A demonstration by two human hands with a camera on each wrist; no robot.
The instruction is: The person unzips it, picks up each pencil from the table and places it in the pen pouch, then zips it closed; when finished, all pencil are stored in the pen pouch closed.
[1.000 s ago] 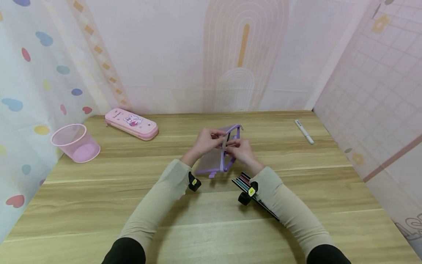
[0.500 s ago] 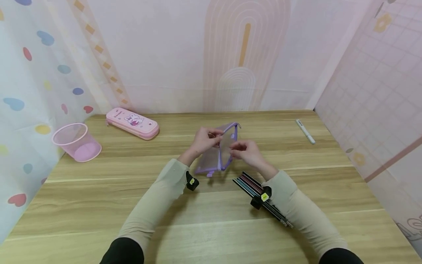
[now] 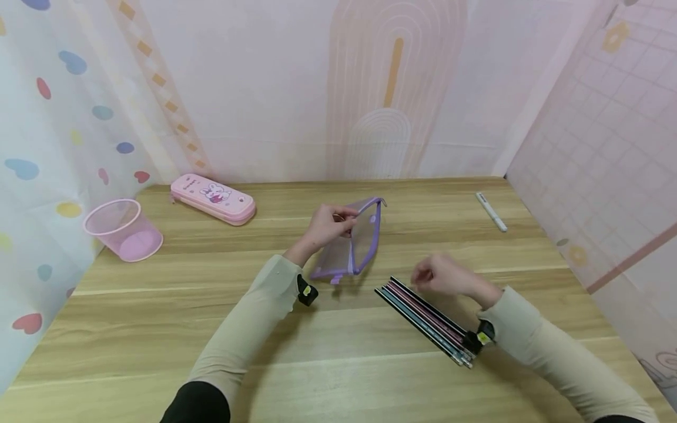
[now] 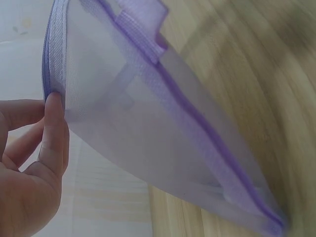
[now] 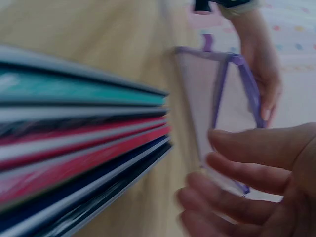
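Note:
My left hand (image 3: 330,226) pinches the upper rim of a see-through mesh zip pouch (image 3: 335,257) with purple trim. In the left wrist view, thumb and finger grip the pouch's zip edge. The pouch's mouth gapes toward the right. My right hand (image 3: 444,275), blurred and holding nothing, hovers just beyond a row of pencils (image 3: 423,320) on the table. Black, teal and pink-red pencils lie side by side, slanting down to the right. In the right wrist view, that hand's fingers are loosely bent, with the pouch behind them.
A pink pencil case (image 3: 214,198) with a rabbit print lies at the back left. Left of it, a pink see-through cup (image 3: 124,229) stands tilted near the edge. A white marker (image 3: 491,211) rests at the back right. Patterned cloth walls (image 3: 264,88) enclose the table.
My right hand has left the pouch's mouth and come back down to the right, beside the pencils. A dark thin thing at its fingers there no longer shows. My left hand keeps its pinch.

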